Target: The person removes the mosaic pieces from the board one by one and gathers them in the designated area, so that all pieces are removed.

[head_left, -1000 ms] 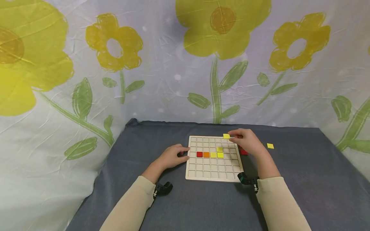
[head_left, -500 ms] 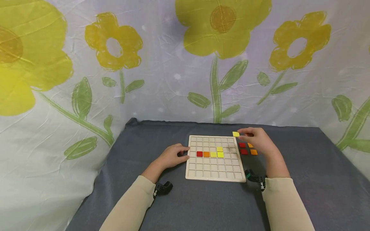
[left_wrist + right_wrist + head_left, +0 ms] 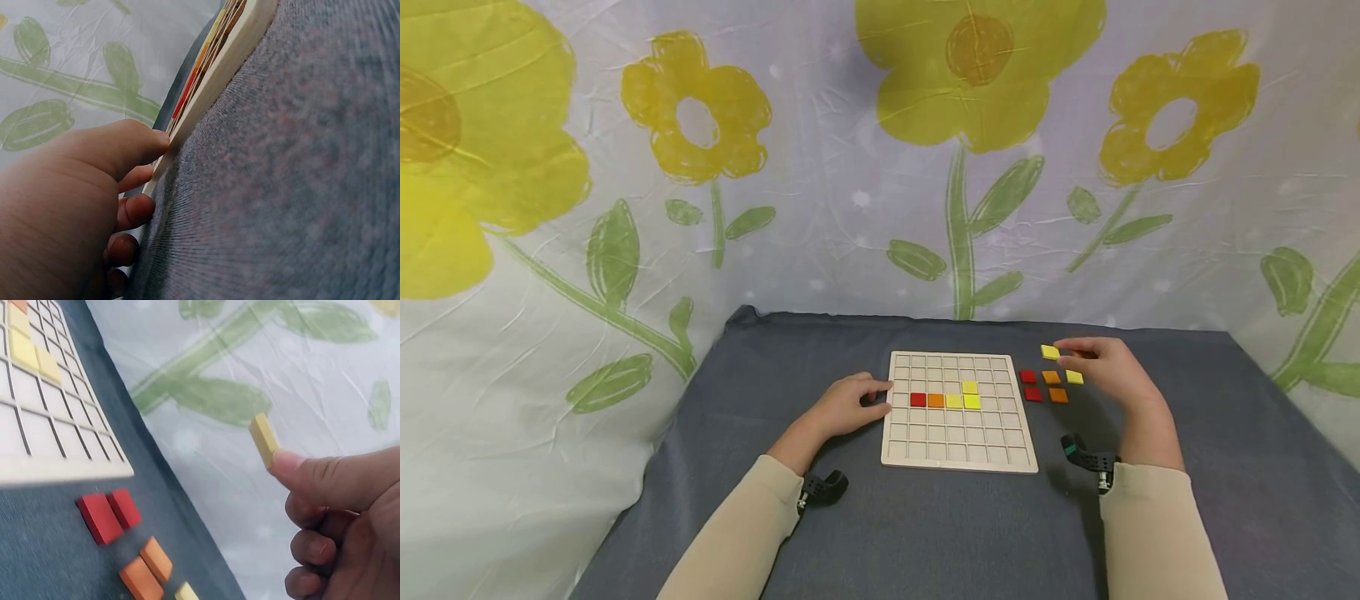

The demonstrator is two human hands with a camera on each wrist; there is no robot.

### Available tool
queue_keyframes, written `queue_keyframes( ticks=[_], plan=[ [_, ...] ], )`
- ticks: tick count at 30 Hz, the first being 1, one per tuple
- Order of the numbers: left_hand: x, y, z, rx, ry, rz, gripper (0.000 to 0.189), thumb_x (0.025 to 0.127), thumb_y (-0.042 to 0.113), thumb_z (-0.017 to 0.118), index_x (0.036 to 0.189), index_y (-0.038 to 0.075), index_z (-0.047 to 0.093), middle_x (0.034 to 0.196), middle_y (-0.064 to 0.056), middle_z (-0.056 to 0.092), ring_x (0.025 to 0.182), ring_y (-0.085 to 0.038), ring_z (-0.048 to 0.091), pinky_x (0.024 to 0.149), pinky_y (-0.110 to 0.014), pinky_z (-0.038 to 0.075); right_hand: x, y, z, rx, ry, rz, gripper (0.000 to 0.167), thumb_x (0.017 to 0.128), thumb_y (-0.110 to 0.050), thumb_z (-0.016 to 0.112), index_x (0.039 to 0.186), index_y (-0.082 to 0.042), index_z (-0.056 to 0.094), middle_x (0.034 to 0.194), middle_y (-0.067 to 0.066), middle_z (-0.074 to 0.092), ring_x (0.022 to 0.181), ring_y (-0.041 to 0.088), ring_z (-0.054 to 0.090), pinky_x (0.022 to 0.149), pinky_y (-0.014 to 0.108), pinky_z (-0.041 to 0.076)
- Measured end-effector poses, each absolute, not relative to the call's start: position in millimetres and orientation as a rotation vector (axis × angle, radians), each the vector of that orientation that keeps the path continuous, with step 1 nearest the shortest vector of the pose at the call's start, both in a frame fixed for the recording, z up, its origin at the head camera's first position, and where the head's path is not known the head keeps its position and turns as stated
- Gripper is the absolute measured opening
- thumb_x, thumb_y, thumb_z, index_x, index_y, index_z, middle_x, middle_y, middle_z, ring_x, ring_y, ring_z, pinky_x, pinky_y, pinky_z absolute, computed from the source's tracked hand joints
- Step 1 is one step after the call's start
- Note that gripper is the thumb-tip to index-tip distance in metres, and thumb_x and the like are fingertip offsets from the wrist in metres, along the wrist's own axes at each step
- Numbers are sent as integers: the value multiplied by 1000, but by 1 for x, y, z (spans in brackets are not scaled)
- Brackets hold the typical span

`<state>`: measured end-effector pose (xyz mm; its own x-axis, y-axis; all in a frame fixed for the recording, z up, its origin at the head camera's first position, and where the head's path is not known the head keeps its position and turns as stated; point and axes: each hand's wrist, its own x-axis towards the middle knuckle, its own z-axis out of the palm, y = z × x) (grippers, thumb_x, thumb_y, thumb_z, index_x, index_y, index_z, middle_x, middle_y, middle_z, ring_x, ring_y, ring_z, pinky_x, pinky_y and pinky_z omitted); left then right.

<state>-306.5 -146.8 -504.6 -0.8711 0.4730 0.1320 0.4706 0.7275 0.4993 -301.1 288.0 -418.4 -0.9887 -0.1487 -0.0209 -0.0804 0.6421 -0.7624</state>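
Note:
A yellow square tile (image 3: 1050, 352) is pinched between the thumb and forefinger of my right hand (image 3: 1108, 371), raised over the right part of the table. In the right wrist view the tile (image 3: 264, 439) stands on edge at the fingertips, the other fingers curled beneath. My left hand (image 3: 842, 407) touches the left edge of a wooden grid board (image 3: 936, 452) with thumb and forefinger. The board carries a row of one red (image 3: 918, 401), one orange (image 3: 936, 402) and two yellow tiles (image 3: 962, 402), with another yellow tile (image 3: 970, 387) above the row's right end.
Right of the board lie two red tiles (image 3: 1033, 394), two orange tiles (image 3: 1058, 396) and a yellow tile (image 3: 1074, 377) beside my right hand. A dark grey cloth (image 3: 895, 533) covers the table. Behind it hangs a flower-print curtain (image 3: 820, 217).
My right hand has moved right with the yellow tile, from over the board's far edge to beyond the loose tiles, uncovering them. The left hand and board stay put.

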Motion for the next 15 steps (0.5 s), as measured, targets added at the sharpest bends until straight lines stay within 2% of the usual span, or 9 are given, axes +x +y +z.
queue_keyframes(
  ticks=[5, 15],
  plan=[
    [-307, -147, -505, 793, 2914, 844, 47, 99, 33, 71, 142, 16, 64, 87, 4, 51, 70, -13, 42, 66, -31, 36, -299, 301, -421, -153, 2797, -1225, 52, 105, -29, 63, 146, 2, 54, 143, 30, 50, 118, 43, 52, 97, 57, 44],
    [-307, -147, -506, 784, 2918, 845, 47, 99, 33, 71, 142, 16, 65, 86, 4, 49, 70, -13, 42, 66, -30, 35, -299, 322, -433, -47, 2783, -1142, 48, 106, -21, 61, 145, 6, 54, 148, 34, 43, 129, 50, 45, 104, 65, 37]
  ],
)
